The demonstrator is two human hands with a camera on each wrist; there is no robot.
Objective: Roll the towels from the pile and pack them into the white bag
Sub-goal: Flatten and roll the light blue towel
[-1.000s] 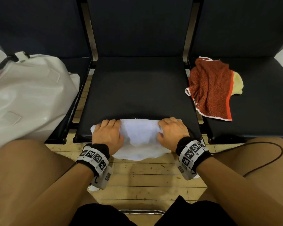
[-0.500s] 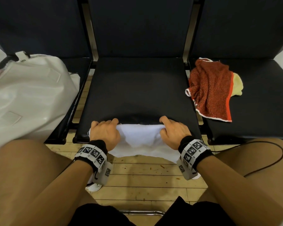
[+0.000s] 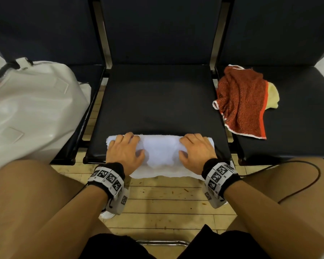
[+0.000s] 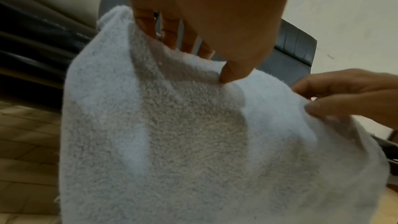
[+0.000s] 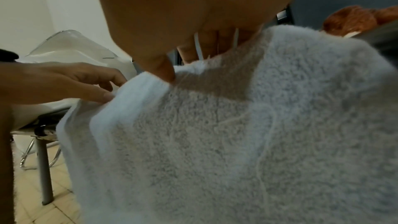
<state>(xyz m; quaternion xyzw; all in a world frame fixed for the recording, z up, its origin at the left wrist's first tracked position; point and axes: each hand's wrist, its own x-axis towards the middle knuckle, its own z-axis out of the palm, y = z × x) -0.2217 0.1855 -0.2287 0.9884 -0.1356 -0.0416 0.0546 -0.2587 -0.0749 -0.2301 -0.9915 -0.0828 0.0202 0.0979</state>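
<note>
White bag (image 3: 32, 109) at the left of the head view, slumped on the left seat. Centre seat (image 3: 157, 101) carries the white towel (image 3: 160, 152) at its front edge, lower centre of frame; far part rolled, near end hanging over the edge toward the floor. Left hand (image 3: 124, 152) on the roll's left end, fingers curved over the top, thumb pressing the near side; grip curled round the towel. Right hand (image 3: 195, 151) mirrors it on the right end, fingers over the roll, thumb on the cloth. Upper right: red towel (image 3: 241, 101) crumpled on the right seat, covering part of a yellow towel (image 3: 272, 96).
</note>
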